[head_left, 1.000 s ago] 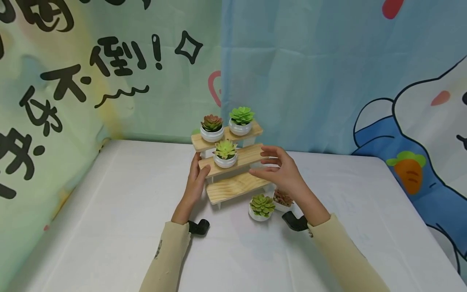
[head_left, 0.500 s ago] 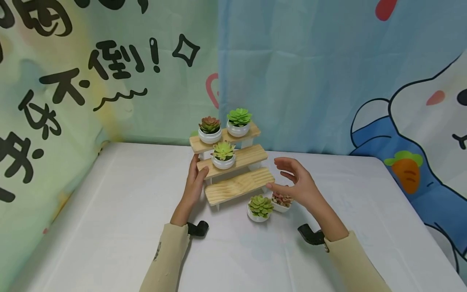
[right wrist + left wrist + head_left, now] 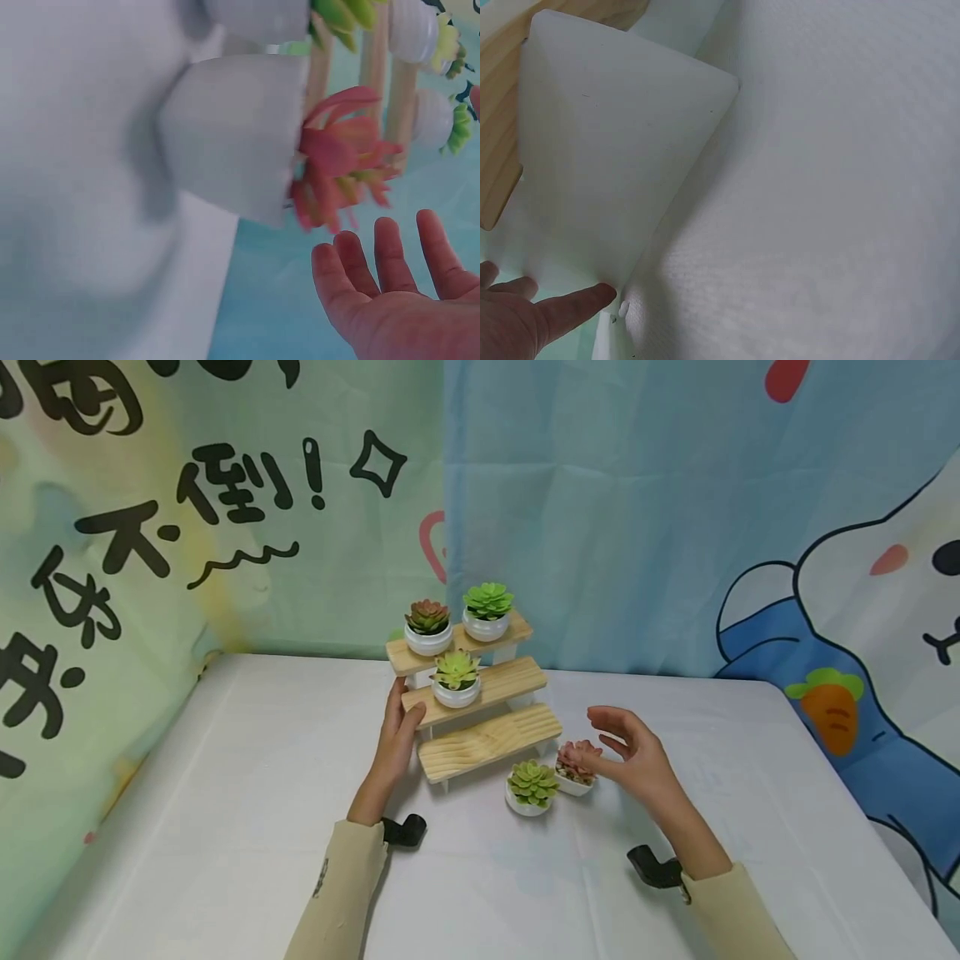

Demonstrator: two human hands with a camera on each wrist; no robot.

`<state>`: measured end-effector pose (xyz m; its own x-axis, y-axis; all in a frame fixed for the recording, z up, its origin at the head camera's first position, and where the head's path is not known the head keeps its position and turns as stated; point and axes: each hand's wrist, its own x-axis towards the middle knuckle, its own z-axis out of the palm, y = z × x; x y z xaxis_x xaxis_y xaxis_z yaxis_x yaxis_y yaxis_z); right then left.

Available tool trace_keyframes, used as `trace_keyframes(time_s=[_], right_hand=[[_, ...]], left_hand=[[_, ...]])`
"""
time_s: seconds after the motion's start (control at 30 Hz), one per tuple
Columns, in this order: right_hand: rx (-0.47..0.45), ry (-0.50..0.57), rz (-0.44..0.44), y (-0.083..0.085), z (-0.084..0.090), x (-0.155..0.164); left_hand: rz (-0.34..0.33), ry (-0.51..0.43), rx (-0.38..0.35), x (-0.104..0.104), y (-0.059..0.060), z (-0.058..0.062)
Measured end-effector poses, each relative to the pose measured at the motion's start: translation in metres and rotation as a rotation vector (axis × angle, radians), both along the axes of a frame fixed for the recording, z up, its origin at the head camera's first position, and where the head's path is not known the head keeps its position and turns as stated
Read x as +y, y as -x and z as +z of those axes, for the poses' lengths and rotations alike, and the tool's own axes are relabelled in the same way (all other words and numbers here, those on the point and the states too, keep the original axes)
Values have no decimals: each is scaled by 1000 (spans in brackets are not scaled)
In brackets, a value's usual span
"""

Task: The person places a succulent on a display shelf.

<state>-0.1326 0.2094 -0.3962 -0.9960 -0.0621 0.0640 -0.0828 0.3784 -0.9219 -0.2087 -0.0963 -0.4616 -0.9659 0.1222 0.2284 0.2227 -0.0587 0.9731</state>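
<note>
On the white desk [image 3: 225, 827] the left hand [image 3: 395, 727] rests against the left end of the three-step wooden stand [image 3: 480, 739], fingers straight along the edge of the middle step and holding nothing. The left wrist view adds what the head view cannot: the stand's white side panel [image 3: 607, 165] up close, with one fingertip [image 3: 592, 300] touching its lower edge.

The stand carries three potted succulents: a reddish one [image 3: 427, 625] and a green one [image 3: 487, 610] on the top step, and a yellow-green one [image 3: 456, 677] on the middle step at about 1 o'clock from the left hand.

In front of the stand a green succulent pot [image 3: 531, 787] stands on the desk, and just beside it, at 2 o'clock, the pink succulent pot [image 3: 576, 768]. The right hand [image 3: 637, 760] hovers just right of that pink pot (at its 3 o'clock), grip loose and spread, palm toward it, holding nothing. The right wrist view confirms a gap: the pink plant [image 3: 337, 172] and its white pot lie clear of the straight fingers [image 3: 390, 255], which the head view leaves uncertain.
</note>
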Motion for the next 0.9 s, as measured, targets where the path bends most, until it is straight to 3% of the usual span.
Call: trace_keyframes(time_s=[0.63, 0.9], right_hand=[[-201, 34, 19, -10, -26, 8], [-273, -31, -15, -6, -33, 7]], left_hand=[[-11, -20, 21, 0, 0, -2], [-12, -30, 24, 0, 1, -2]])
